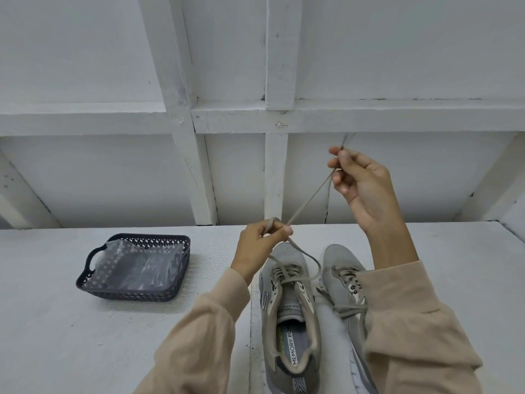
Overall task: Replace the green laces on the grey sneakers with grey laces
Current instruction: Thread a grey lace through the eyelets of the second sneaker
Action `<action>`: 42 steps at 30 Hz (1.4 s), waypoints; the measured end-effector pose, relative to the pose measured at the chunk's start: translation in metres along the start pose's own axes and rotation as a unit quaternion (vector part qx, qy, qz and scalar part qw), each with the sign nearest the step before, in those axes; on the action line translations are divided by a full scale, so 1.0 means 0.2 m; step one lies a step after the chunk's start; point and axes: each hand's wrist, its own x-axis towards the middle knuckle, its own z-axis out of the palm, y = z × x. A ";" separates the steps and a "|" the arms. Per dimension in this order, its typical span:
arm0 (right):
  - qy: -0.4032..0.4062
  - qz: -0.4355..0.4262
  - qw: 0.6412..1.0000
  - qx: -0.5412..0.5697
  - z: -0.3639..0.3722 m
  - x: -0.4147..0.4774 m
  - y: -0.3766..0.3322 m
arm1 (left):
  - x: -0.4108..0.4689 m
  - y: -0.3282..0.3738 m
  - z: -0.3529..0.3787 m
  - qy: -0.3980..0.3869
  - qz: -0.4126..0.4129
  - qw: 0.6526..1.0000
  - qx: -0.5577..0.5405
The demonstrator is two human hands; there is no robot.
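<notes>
Two grey sneakers stand side by side on the white table, toes pointing away from me. The left sneaker (287,314) carries a grey lace (308,200) threaded through its eyelets. My left hand (261,245) pinches a loop of that lace just above the toe. My right hand (360,180), raised higher and to the right, pinches the lace's free end, so the lace runs taut between both hands. The right sneaker (341,268) is laced in grey too and is partly hidden by my right sleeve.
A dark perforated plastic basket (85,277) with a clear plastic bag (139,265) inside sits on the table (56,336) to the left of the sneakers. A white panelled wall (227,118) rises right behind the table's far edge.
</notes>
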 end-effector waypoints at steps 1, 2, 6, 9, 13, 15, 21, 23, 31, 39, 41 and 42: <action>-0.005 0.001 1.000 -0.007 0.00 -0.01 0.02 | 0.00 -0.02 -0.01 0.005 -0.008 1.000 0.004; -0.010 0.002 1.000 -0.014 -0.01 -0.03 0.04 | 0.01 -0.04 -0.01 0.014 -0.019 1.000 0.008; -0.034 0.028 0.998 -0.038 -0.04 -0.11 0.11 | 0.02 -0.10 -0.04 0.037 -0.058 0.997 0.021; -0.067 0.065 0.994 -0.066 -0.07 -0.17 0.15 | 0.03 -0.14 -0.06 0.050 -0.084 0.995 0.017; -0.076 0.096 0.988 -0.094 -0.10 -0.24 0.19 | 0.02 -0.18 -0.07 0.046 -0.120 0.992 0.011; -0.086 0.095 0.983 -0.135 -0.11 -0.27 0.19 | 0.01 -0.19 -0.06 0.028 -0.129 0.991 0.008; -0.160 0.122 0.890 -0.409 -0.20 -0.32 0.33 | -0.03 -0.17 -0.07 0.030 -0.109 0.993 -0.042; -0.190 0.140 0.855 -0.462 -0.23 -0.34 0.37 | -0.07 -0.16 -0.08 -0.001 -0.071 0.997 -0.019; -0.236 0.142 0.799 -0.534 -0.23 -0.35 0.38 | -0.13 -0.16 -0.05 -0.158 -0.050 0.939 0.301; -0.254 0.147 0.786 -0.543 -0.24 -0.33 0.38 | -0.14 -0.20 -0.01 -0.161 -0.039 0.955 0.247; -0.267 0.142 0.776 -0.554 -0.22 -0.33 0.37 | -0.14 -0.21 -0.01 -0.160 -0.030 0.961 0.223; -0.270 0.139 0.770 -0.561 -0.21 -0.33 0.37 | -0.14 -0.22 0.00 -0.155 -0.026 0.963 0.220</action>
